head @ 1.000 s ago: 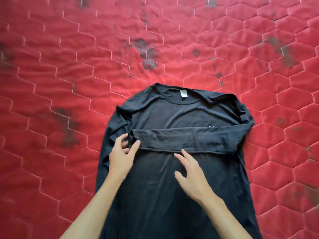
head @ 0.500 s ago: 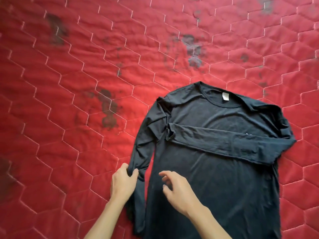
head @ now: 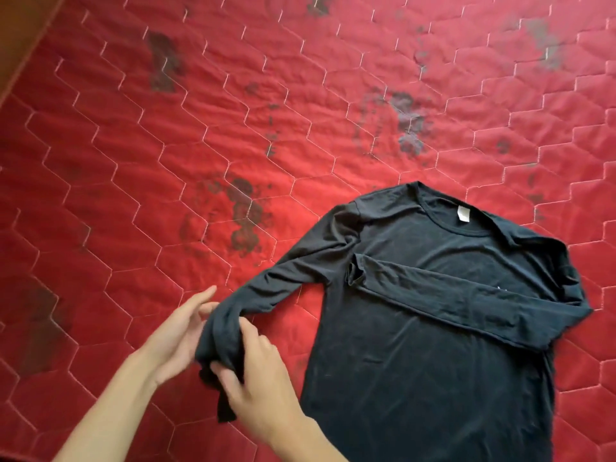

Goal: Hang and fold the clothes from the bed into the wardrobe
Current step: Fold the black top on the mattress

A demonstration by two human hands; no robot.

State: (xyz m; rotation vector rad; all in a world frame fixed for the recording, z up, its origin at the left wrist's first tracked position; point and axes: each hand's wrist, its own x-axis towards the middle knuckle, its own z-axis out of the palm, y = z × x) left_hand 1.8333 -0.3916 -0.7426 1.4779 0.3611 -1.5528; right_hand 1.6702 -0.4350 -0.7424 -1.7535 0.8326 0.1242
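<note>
A black long-sleeved shirt [head: 433, 335] lies face up on the red quilted bed [head: 200, 145], its collar with a white label pointing away from me. One sleeve is folded flat across the chest. The other sleeve [head: 283, 281] stretches out to the left, with its end lifted between my hands. My right hand [head: 260, 371] pinches the sleeve end between thumb and curled fingers. My left hand [head: 180, 331] lies against the sleeve's left side with its fingers straight. The cuff hangs down below my right hand.
The red hexagon-stitched cover with dark worn patches [head: 246, 221] fills nearly the whole view. A brown wooden edge [head: 20, 35] shows at the top left corner. No other clothes or hangers are in sight.
Both hands left the folded sleeve and moved to the other one. The sleeve went from lying along the shirt's side to being pulled outward and lifted. The view shifted left.
</note>
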